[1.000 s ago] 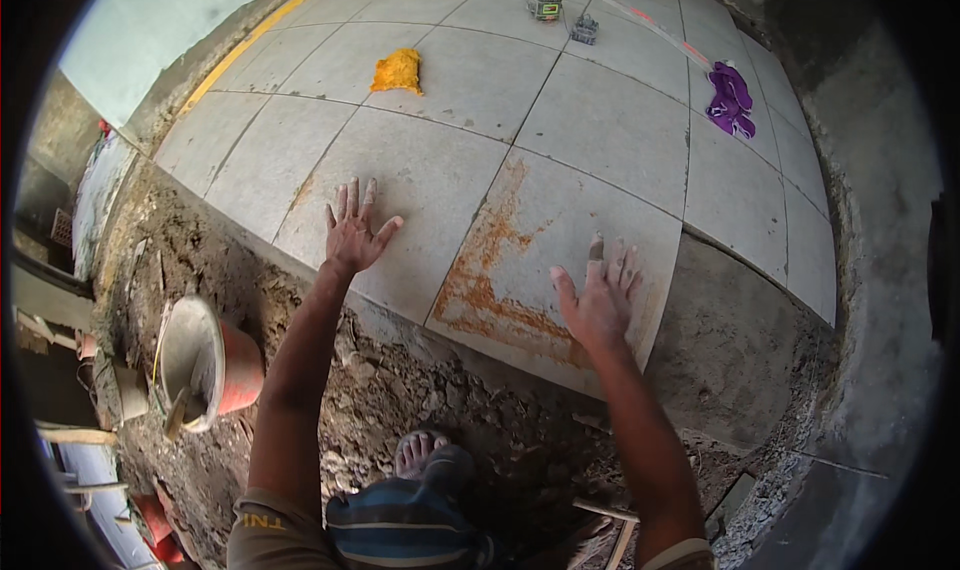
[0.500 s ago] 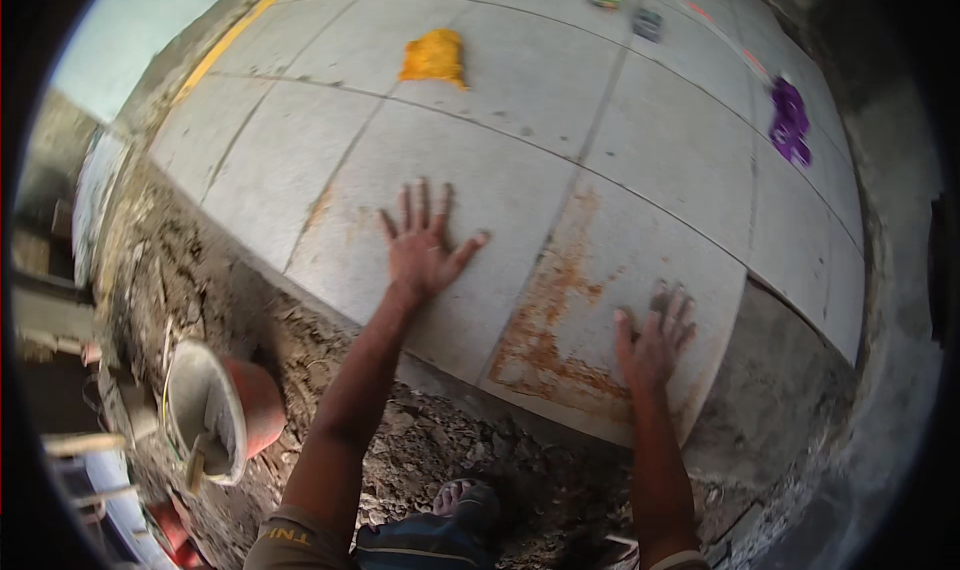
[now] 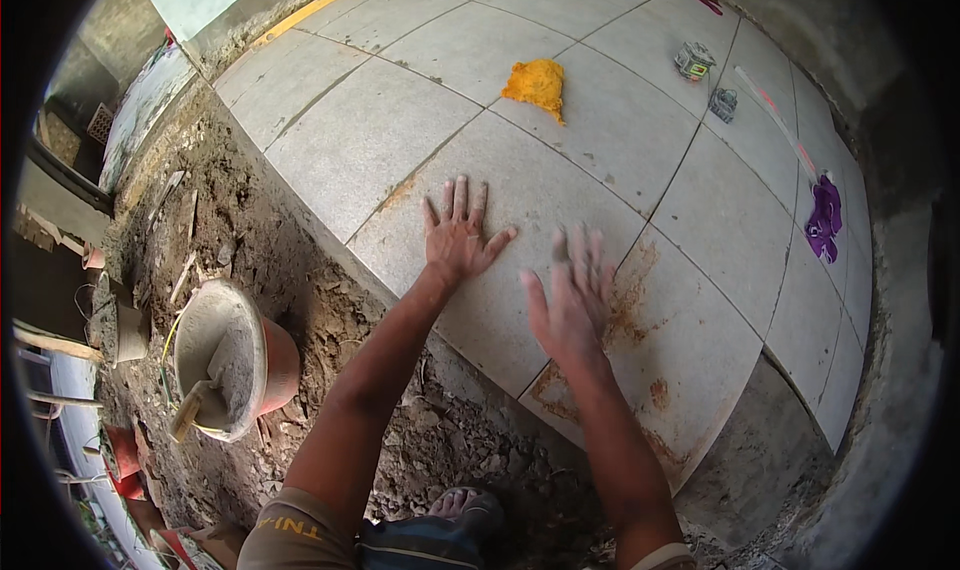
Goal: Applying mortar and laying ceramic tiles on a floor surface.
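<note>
My left hand (image 3: 462, 238) lies flat with its fingers spread on a pale floor tile (image 3: 540, 190). To its right is my right hand (image 3: 572, 305), open and over the same tile near the joint; its fingertips are blurred, and whether its palm touches the tile I cannot tell. Neither hand holds anything. Just right of it, a neighbouring tile (image 3: 690, 355) carries rust-brown smears of dirt. Beyond my hands a crumpled orange-yellow cloth (image 3: 537, 86) rests across the tiles.
A reddish bucket (image 3: 280, 365) with grey mortar and a trowel (image 3: 200, 405) stands on rough soil at left. Farther right lie a small grey-green device (image 3: 694, 61), a dark grey object (image 3: 722, 104), a thin strip (image 3: 775, 117) and a purple cloth (image 3: 824, 220). Untiled grey bed (image 3: 765, 450) borders the tiles.
My right hand has moved left, from the stained tile to beside my left hand. The left hand stays spread on its tile. The view has turned, so the surroundings appear shifted.
</note>
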`<control>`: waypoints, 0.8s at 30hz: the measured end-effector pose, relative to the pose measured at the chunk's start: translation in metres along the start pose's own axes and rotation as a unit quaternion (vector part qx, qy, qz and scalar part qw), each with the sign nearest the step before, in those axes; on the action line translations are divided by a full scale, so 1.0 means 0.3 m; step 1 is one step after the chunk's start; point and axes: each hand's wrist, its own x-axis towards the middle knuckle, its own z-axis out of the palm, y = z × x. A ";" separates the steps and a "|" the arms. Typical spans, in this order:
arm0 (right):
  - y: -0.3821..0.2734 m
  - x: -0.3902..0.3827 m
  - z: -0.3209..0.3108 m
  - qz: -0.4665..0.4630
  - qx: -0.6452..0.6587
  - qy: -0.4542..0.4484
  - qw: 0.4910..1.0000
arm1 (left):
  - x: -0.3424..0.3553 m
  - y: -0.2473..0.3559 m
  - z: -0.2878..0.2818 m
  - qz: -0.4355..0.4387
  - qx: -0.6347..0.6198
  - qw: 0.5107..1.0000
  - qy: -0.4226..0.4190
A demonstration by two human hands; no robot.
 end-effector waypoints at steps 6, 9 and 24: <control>0.186 0.261 0.249 0.015 -0.119 0.004 0.993 | 0.010 0.074 0.013 0.008 -0.023 0.999 0.028; 0.154 0.310 0.305 0.009 -0.096 -0.014 0.995 | -0.001 0.037 0.022 -0.003 -0.025 1.000 0.016; 0.218 0.403 0.288 0.017 -0.137 -0.031 0.990 | 0.021 0.040 0.003 -0.018 -0.043 0.998 0.034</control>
